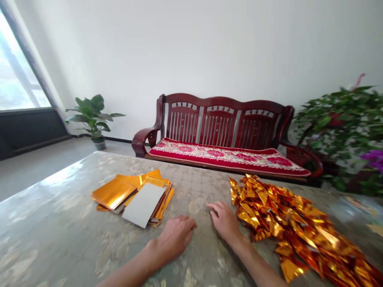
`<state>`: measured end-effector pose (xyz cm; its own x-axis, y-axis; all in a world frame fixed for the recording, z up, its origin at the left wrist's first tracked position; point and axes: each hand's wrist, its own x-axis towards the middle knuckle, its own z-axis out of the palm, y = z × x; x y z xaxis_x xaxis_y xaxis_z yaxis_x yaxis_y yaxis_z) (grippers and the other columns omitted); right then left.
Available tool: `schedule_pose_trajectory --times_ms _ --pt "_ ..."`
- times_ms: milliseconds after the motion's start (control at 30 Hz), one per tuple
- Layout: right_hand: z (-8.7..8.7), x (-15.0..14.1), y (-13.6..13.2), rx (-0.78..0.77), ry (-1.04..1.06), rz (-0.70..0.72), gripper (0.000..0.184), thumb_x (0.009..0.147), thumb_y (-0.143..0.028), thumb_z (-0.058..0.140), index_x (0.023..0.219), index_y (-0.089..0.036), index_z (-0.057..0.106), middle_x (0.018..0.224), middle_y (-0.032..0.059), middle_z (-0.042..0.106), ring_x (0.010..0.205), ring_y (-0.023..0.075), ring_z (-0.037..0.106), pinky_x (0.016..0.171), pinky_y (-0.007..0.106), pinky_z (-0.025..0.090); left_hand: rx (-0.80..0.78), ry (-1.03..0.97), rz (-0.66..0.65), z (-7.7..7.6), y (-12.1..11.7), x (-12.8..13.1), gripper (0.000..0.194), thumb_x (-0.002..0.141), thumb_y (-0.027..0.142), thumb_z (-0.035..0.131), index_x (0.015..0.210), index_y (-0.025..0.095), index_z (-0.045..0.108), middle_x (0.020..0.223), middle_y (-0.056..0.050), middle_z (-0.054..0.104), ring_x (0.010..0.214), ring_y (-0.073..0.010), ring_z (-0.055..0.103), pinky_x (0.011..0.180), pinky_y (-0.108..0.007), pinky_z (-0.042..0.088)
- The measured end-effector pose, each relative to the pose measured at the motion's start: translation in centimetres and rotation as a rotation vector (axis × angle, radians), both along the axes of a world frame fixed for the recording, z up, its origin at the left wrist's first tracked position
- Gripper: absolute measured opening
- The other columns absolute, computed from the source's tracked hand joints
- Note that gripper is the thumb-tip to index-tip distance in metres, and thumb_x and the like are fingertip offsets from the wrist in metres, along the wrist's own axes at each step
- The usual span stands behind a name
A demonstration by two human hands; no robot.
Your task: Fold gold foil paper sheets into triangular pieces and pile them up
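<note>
Head view, and we start at the fingertips: the left hand (176,235) rests palm down, its fingers together and bent, and with the underside hidden I cannot tell whether they close on anything. Across a narrow gap, the right hand (224,223) lies relaxed, index finger reaching out straight, fingers loosely open. Both sit low over the table (203,259), a glossy grey-beige surface patterned with pale blotchy leaf shapes and fine grid lines.

Just beyond the left hand, here come the sheets (115,191): flat, smooth, mirror-bright gold rectangles, fanned in an untidy stack. A grey-white card (144,205), matte and plain, lies slanted on top, its near corner pointing back toward the person.

Over on the other side, close by the right hand, what a glittering heap! The folds (275,215) are crisp orange-gold pieces, all sharp points and creased facets, tumbling down to the near right corner. Past them sits some clear plastic (356,205), crinkled and blurred.

Farther out, a bench (182,99) of polished dark-red wood, slatted and curvy along its crest, wears a red runner (215,153) with cream lacy florals. Broad-leafed plant (92,111) left, trailing foliage (344,111) right, smooth white wall (179,48) behind.
</note>
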<state>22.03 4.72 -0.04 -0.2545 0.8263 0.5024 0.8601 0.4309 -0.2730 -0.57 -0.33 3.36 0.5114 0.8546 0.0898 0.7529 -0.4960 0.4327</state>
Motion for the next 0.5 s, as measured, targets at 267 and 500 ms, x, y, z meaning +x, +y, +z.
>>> schedule_pose_trajectory --times_ms 267,500 --pt "-1.8 0.2 0.5 0.057 0.038 0.048 0.029 0.085 -0.012 0.047 0.096 -0.024 0.071 0.088 0.0049 0.067 0.087 0.0216 0.061 0.079 0.034 0.049 -0.076 -0.001 0.036 2.7 0.2 -2.4 0.025 0.08 0.015 0.056 0.097 0.027 0.071 0.095 -0.002 0.074 0.089 -0.0202 0.07 0.077 -0.026 0.05" --pt "-1.8 -0.2 0.1 0.078 -0.049 0.049 0.03 0.087 -0.009 0.045 0.098 -0.022 0.07 0.088 0.0057 0.063 0.09 0.0221 0.058 0.082 0.033 0.046 0.042 0.251 0.436 4.8 4.4 -10.1 0.026 0.082 0.022 0.063 0.107 0.022 0.069 0.114 -0.008 0.069 0.11 -0.0242 0.062 0.094 -0.031 0.045"
